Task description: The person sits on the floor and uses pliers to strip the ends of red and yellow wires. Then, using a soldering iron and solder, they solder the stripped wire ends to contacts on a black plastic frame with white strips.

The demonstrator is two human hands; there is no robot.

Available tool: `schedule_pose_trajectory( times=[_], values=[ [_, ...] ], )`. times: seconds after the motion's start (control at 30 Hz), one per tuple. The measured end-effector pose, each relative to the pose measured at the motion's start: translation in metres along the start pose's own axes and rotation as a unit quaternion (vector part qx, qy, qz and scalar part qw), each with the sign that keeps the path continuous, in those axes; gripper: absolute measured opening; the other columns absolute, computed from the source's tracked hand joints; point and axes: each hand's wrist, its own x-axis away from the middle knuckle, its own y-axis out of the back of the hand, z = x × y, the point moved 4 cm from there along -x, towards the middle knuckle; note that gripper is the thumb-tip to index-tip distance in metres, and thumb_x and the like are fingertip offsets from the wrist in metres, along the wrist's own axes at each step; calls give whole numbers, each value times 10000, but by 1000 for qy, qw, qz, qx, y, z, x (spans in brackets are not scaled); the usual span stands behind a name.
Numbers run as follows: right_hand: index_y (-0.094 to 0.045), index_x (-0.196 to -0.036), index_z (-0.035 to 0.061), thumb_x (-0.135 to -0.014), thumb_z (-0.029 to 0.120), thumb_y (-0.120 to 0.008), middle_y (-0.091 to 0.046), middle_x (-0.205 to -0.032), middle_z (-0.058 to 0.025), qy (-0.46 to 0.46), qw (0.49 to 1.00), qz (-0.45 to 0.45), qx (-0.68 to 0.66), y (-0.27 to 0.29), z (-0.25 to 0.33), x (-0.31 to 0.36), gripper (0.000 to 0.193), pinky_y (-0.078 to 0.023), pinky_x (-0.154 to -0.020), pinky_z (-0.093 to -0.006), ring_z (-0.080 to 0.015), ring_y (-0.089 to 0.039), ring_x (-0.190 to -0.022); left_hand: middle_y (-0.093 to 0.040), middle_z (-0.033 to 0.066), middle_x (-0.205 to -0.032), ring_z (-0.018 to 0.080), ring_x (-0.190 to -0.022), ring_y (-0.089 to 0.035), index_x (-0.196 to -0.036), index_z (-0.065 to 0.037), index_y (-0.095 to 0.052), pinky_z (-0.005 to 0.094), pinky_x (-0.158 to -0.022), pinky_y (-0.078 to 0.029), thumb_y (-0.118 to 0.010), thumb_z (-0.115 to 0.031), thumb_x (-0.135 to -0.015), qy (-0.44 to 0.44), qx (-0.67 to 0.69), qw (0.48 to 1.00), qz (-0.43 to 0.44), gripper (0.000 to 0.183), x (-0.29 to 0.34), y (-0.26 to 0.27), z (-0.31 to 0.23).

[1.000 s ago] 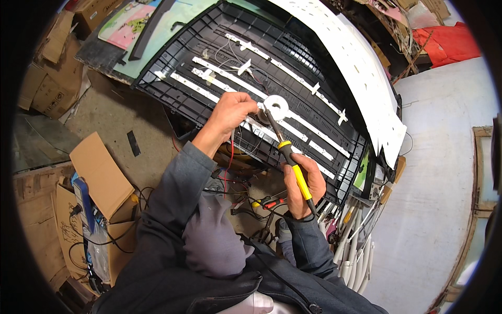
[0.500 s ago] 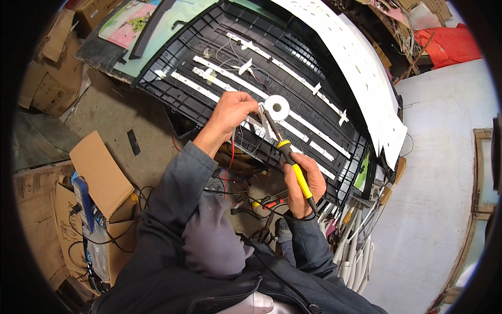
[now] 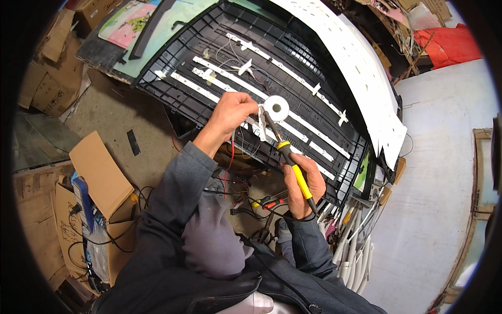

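Strips (image 3: 293,128) and a tape roll (image 3: 276,108) lie in the panel (image 3: 172,78), a sheet (image 3: 361,78) behind it, boxes (image 3: 94,172) to its left.

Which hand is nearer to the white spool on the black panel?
Left. The left hand sits just beside the white spool, to its left; the right hand grips the yellow-handled soldering iron farther below it.

Brown cardboard boxes (image 3: 44,78) stacked at upper left edge, flaps open. Flattened cardboard sheet (image 3: 97,170) on floor, left of the person's elbow; a blue-and-white package (image 3: 83,201) tucked just beside it. More torn cardboard (image 3: 36,230) at lower left. A pink-and-green printed sheet (image 3: 130,21) lies at top, beside black panel (image 3: 314,99), a television back shell.
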Motion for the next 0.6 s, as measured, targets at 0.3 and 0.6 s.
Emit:
schedule_pose_trajectory(
  times=[0.3, 0.6],
  values=[
    [-730, -1148, 0, -882, -20, -753, -726, -1063, -144, 5, 1000, 2, 4, -1, -1, -1, 268, -559, -800, -300, -183, -689, -910, -638, 10, -697, 79, -656, -526, -770, 25, -726, 268, -588, -398, -730, -90, -818, -36, 18, 999, -10, 125, -8, 1, 12],
    [-730, -1150, -3, -880, -22, -752, -729, -1071, -153, 5, 1000, 6, 8, 0, -3, -1, 272, -563, -816, -310, -196, -699, -927, -716, 53, -835, 107, -783, -635, -846, 25, -731, 258, -733, -495, -728, -65, -863, -14, -14, 1000, 18, 92, -11, 3, 14]
  ],
)
